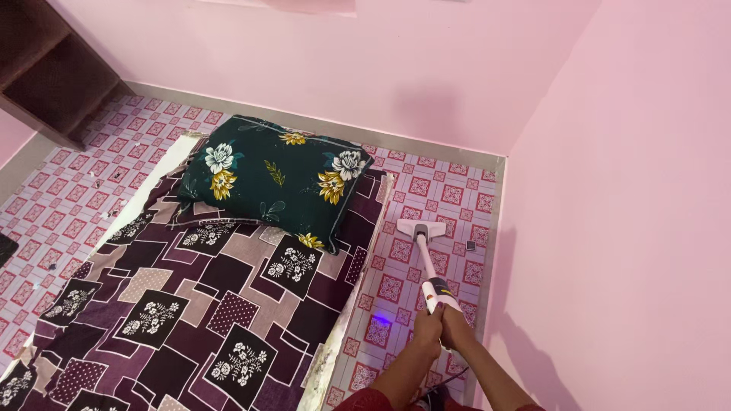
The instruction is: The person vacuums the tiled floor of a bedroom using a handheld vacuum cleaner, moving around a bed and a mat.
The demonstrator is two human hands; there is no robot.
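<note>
Vacuuming in hand: we grip the white stick vacuum (pixel 431 266) with both hands, left hand (pixel 428 329) and right hand (pixel 455 326) closed around its handle end, side by side. Its floor head (pixel 421 228) sits flat on the patterned floor tiles (pixel 449 190) in the strip between mattress (pixel 198 304) and pink wall (pixel 632 228), just beside the green floral pillow (pixel 274 179). Judging progress: specks show on tiles left of the mattress near the wooden shelf (pixel 53 76), so that side looks undone.

Both hands — left hand (pixel 428 329) and right hand (pixel 455 327) — grip a white stick vacuum (pixel 429 259), its head on the patterned floor (pixel 449 190) beside the mattress (pixel 228 304).
</note>
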